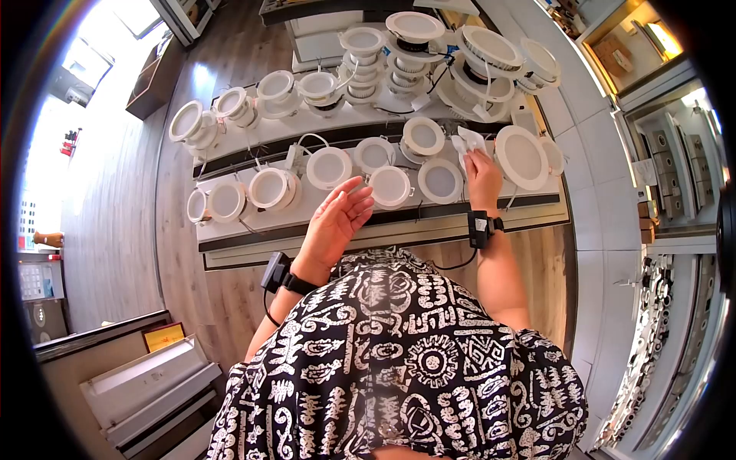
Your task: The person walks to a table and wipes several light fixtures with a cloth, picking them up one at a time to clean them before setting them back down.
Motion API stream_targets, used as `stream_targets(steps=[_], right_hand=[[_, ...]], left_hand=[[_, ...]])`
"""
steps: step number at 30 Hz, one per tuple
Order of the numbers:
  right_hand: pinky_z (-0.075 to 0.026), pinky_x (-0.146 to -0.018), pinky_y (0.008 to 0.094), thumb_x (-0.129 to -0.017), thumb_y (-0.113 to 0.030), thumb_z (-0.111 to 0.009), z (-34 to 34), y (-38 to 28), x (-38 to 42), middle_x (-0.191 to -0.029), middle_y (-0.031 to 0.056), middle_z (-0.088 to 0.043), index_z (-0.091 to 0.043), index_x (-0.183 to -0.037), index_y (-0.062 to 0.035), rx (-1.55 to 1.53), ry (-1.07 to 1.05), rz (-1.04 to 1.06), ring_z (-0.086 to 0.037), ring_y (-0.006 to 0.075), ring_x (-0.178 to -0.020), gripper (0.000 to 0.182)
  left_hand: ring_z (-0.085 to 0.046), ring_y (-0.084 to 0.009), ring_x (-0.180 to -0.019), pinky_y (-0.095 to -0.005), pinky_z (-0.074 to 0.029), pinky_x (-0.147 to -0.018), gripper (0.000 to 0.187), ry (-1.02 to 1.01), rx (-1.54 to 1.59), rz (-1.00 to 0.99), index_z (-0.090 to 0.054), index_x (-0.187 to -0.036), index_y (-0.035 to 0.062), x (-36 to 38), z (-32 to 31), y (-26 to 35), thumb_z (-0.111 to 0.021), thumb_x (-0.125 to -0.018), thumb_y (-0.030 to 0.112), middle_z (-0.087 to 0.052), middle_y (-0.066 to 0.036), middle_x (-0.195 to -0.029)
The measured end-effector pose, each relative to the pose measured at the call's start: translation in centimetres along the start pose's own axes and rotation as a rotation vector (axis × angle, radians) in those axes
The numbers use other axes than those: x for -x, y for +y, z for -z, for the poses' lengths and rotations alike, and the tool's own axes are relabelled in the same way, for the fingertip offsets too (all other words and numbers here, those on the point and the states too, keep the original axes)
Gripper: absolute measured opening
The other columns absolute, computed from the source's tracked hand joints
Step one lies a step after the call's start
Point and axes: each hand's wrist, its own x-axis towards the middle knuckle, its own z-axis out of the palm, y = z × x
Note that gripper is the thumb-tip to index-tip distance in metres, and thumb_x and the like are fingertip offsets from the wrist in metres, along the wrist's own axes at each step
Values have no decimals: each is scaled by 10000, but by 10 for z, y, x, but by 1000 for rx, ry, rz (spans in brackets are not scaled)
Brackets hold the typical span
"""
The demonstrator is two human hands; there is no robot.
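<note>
My right hand (483, 178) pinches a crumpled white cloth (469, 141) over the white board, close to the left edge of a large round downlight (523, 158). My left hand (336, 221) is raised at the board's front, palm turned inward, fingers stretched and nothing in them. Just beyond its fingertips are a round downlight (330, 168) and another downlight (389, 186). Between my hands lie a grey-faced downlight (440, 181) and a stacked downlight (423, 136). A black strap with a small box sits on each wrist.
Stacked downlights (362, 65) and bigger round lights (491, 50) stand on the upper step of the display. More downlights (227, 201) line the left. Wooden floor (115, 199) runs along the left, glass-fronted cabinets (675, 161) along the right. Flat white panels (146, 383) lean at lower left.
</note>
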Motion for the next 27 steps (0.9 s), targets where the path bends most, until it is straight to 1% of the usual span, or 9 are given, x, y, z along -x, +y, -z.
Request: stream_targets(steps=[9, 14, 17, 18, 21, 22, 23, 25, 27], right_hand=[[-519, -791, 400, -888, -124, -672, 16, -21, 11, -976, 147, -708, -696, -974, -33, -124, 238, 15, -671, 320, -898, 127], [-488, -998, 422, -890, -85, -645, 18, -14, 31, -1054, 145, -704, -696, -1010, -33, 11, 10, 166, -665, 315, -1030, 140], [-489, -998, 437, -889, -69, -637, 31, -23, 30, -1050, 151, -701, -700, -1028, -45, -96, 76, 103, -657, 337, -1030, 155], [-502, -964, 388, -907, -80, -631, 33, -20, 28, -1048, 132, -715, -703, -1041, -42, -66, 160, 98, -686, 263, -988, 156], [-506, -903, 331, -938, -119, -625, 59, -20, 23, -1026, 112, -726, -702, -1038, -5, -451, 339, -352, -673, 168, -942, 169], [-494, -846, 284, -953, -156, -628, 74, -15, 20, -1038, 98, -708, -686, -1070, 20, -390, 427, -383, -624, 116, -949, 219], [-483, -891, 306, -952, -182, -633, 82, -3, 24, -1099, 110, -682, -647, -1136, 28, -569, 572, -519, -617, 153, -1007, 280], [-485, -948, 337, -986, -228, -567, 105, 30, 34, -1169, 95, -658, -581, -1250, 0, -877, 741, -555, -617, 199, -1079, 350], [-481, -966, 363, -1001, -226, -506, 133, 66, 53, -1193, 98, -646, -569, -1249, -8, -1124, 776, -665, -610, 222, -1096, 335]], left_hand=[[-604, -188, -1125, -344, -496, -996, 448, 23, 18, 21, -422, -1428, 46, -1, 8, 0, -486, -1032, 245, -607, -105, -1265], [-608, -192, -1121, -342, -497, -988, 433, -10, 56, 76, -429, -1419, 40, -7, 10, -7, -477, -1036, 234, -614, -107, -1259], [-610, -193, -1119, -343, -497, -988, 418, -15, 41, 109, -437, -1412, 40, -9, 6, -9, -467, -1039, 226, -617, -108, -1256], [-611, -193, -1117, -342, -497, -987, 412, -18, 27, 119, -438, -1411, 42, -10, 6, -9, -462, -1041, 220, -620, -107, -1254], [-615, -195, -1112, -340, -501, -981, 411, -28, 13, 158, -436, -1411, 38, -13, 2, -11, -463, -1040, 213, -619, -110, -1257], [-617, -196, -1110, -339, -503, -978, 409, -38, 21, 175, -438, -1409, 35, -14, 2, -13, -462, -1040, 210, -619, -113, -1256], [-618, -198, -1107, -339, -505, -976, 408, -50, 30, 192, -440, -1407, 32, -15, 2, -15, -462, -1040, 208, -619, -116, -1255], [-621, -199, -1102, -339, -509, -971, 405, -71, 44, 229, -443, -1404, 27, -17, 1, -20, -460, -1039, 203, -621, -121, -1252], [-624, -200, -1097, -339, -512, -966, 402, -89, 55, 270, -446, -1400, 22, -19, 1, -25, -458, -1040, 199, -624, -126, -1246]])
